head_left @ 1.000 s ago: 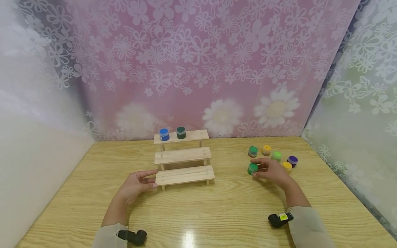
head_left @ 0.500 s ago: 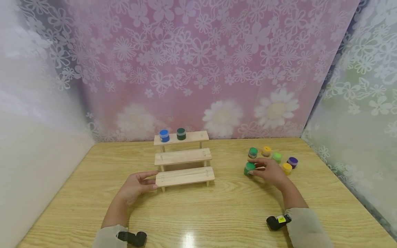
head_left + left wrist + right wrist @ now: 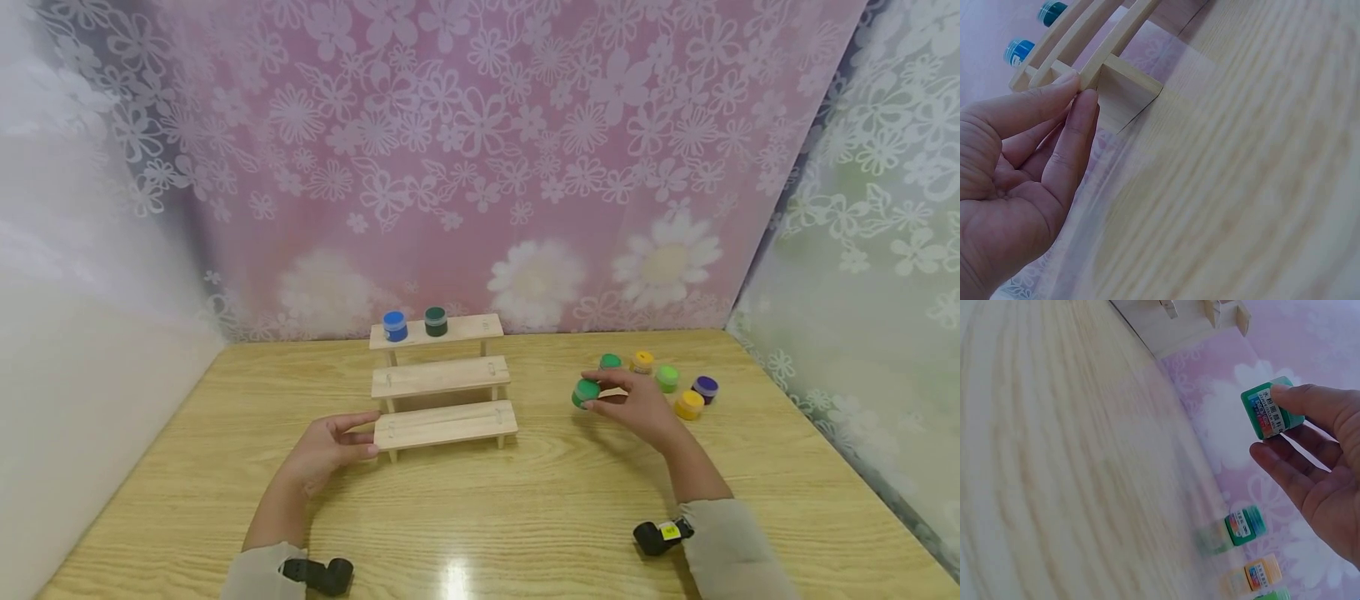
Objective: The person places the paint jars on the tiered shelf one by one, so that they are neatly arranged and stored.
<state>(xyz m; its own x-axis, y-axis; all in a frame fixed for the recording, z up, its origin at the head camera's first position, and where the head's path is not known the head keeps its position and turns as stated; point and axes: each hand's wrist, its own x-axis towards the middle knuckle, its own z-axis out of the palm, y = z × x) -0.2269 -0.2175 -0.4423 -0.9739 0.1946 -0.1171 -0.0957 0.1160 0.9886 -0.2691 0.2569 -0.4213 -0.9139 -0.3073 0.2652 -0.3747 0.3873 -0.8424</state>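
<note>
My left hand [image 3: 322, 454] pinches the left end of the lowest tier of a three-tier wooden stand [image 3: 446, 425]; the left wrist view shows thumb and forefinger on its edge. A blue paint jar [image 3: 395, 327] and a dark green paint jar [image 3: 436, 322] stand on the top tier, towards its left. To the right of the stand, my right hand [image 3: 637, 408] holds a green paint jar [image 3: 585, 394] between thumb and fingers, off the table. Its printed label [image 3: 1268, 412] shows in the right wrist view.
Behind and beside my right hand stand another green jar [image 3: 610, 361], an orange-yellow jar [image 3: 642, 361], a light green jar [image 3: 667, 379], a yellow jar [image 3: 690, 405] and a purple jar [image 3: 705, 389]. A flowered pink curtain [image 3: 450, 167] hangs behind the wooden table [image 3: 465, 517].
My right hand has lifted the green paint jar off the table and carried it left, towards the stand. The left hand keeps its place at the lowest tier.
</note>
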